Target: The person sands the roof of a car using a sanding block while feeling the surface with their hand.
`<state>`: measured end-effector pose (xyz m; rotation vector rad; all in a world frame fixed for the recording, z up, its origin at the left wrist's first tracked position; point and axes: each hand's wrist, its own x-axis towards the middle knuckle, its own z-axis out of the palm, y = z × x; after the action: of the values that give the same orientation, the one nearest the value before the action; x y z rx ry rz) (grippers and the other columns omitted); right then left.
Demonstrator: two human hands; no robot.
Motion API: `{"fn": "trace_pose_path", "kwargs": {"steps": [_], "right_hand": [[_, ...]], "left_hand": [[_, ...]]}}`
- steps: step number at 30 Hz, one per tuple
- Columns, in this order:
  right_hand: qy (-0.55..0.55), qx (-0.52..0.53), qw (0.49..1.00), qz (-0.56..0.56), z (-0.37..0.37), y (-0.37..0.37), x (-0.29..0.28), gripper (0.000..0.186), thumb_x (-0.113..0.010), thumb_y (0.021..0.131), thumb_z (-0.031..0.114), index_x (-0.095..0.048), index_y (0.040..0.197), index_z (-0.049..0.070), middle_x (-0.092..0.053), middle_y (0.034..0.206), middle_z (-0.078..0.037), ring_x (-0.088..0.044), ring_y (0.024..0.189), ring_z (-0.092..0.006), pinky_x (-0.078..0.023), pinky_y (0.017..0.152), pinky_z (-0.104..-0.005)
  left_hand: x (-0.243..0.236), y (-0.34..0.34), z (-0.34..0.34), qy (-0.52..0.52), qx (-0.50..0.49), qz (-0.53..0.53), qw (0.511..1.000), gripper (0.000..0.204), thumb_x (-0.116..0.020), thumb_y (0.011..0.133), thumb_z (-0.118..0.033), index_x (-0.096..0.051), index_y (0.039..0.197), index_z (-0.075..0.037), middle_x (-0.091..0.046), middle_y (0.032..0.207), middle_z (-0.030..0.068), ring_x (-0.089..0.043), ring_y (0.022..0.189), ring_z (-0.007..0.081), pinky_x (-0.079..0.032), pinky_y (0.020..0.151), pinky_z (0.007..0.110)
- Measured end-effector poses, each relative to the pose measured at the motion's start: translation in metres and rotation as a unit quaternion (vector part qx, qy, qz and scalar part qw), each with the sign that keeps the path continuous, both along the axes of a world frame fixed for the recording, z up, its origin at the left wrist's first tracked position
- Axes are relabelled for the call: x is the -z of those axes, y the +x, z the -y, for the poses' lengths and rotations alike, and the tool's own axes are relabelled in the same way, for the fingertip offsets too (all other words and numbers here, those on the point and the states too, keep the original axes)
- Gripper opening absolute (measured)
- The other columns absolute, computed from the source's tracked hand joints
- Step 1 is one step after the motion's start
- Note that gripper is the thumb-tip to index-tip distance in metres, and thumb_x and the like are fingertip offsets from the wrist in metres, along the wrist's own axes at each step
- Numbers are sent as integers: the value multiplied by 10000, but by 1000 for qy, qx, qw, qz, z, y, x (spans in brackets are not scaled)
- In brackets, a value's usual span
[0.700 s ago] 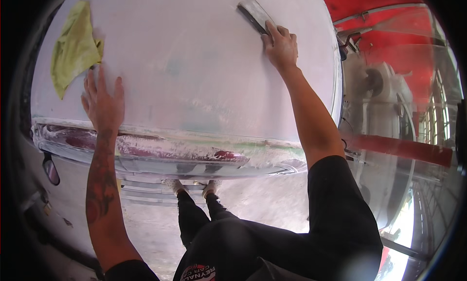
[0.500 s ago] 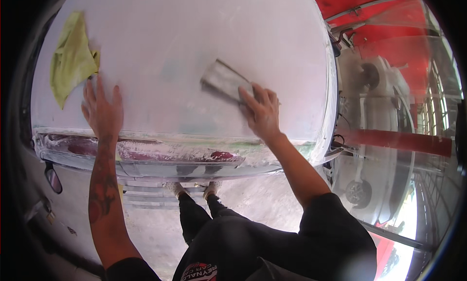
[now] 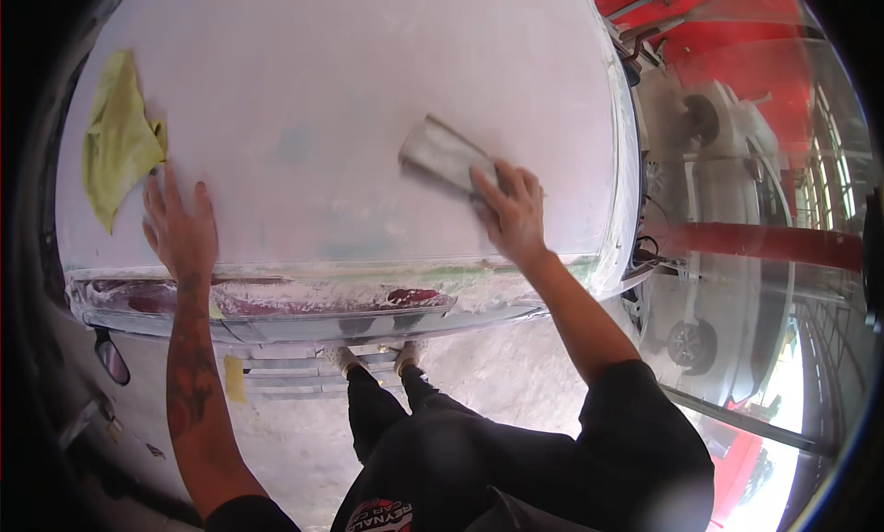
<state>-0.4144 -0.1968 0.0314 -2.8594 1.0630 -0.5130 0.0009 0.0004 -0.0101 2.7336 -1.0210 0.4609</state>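
My right hand [image 3: 517, 211] grips the near right end of a long, flat, greyish sanding block [image 3: 446, 154], which lies slantwise on the pale, dusty roof panel [image 3: 368, 71] of a vehicle. The block's edges are a little blurred. My left hand [image 3: 182, 223] rests flat on the same panel with its fingers spread and holds nothing. Just beyond its fingertips lies a crumpled yellow-green cloth [image 3: 118, 145]; whether the fingertips touch it I cannot tell.
Along the panel's near edge runs a dusty strip with dark red patches [image 3: 152, 298]. A side mirror [image 3: 112, 359] juts out below left. Under my feet is a slatted step [image 3: 295, 377] with a yellow piece [image 3: 235, 379] beside it. A white car [image 3: 727, 256] stands right, behind hazy sheeting.
The view has shifted, so the cloth and panel edge appear lower. Against the panel, my right hand has slid the block right and slightly farther away. My left hand stays by the cloth.
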Motion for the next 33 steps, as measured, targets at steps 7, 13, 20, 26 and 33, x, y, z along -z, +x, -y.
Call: {"fn": "trace_pose_path", "kwargs": {"steps": [7, 13, 20, 26, 33], "right_hand": [[-35, -16, 999, 24, 113, -8, -16, 474, -706, 832, 215, -621, 1298, 246, -561, 1291, -96, -506, 1131, -342, -441, 949, -455], [-40, 104, 993, 45, 120, 35, -5, 446, -703, 848, 230, -627, 1288, 232, -571, 1283, -120, -519, 1101, -343, -456, 934, -454], [-5, -83, 996, -24, 42, -12, -12, 569, -761, 752, 143, -623, 1292, 261, -519, 1319, -89, -497, 1104, -337, -444, 947, -461], [-41, 136, 990, -2, 213, 45, -23, 401, -652, 896, 281, -612, 1288, 206, -590, 1251, -122, -529, 1074, -369, -454, 938, -449], [-4, -25, 999, -30, 31, -13, -15, 475, -679, 819, 145, -636, 1292, 143, -536, 1294, -187, -487, 1098, -377, -418, 968, -466]], "left_hand": [[-5, -4, 4, -11, 13, -9, 1000, 593, -465, 990, -472, -357, 1501, -192, -323, 1545, 142, -295, 1433, 312, -241, 1136, 533], [-8, 4, -12, -15, 14, 4, 1000, 610, -509, 973, -459, -352, 1500, -195, -325, 1539, 133, -300, 1427, 314, -253, 1129, 553], [-8, 2, -4, -17, 21, 4, 1000, 612, -514, 972, -442, -340, 1504, -192, -318, 1542, 135, -293, 1428, 338, -251, 1133, 552], [-9, -11, 13, -41, 34, -23, 998, 605, -532, 965, -417, -357, 1494, -181, -328, 1535, 137, -298, 1425, 341, -257, 1126, 564], [-15, -16, 10, -56, 6, -52, 997, 655, -613, 902, -420, -398, 1470, -173, -348, 1515, 157, -299, 1418, 349, -262, 1122, 572]]}}
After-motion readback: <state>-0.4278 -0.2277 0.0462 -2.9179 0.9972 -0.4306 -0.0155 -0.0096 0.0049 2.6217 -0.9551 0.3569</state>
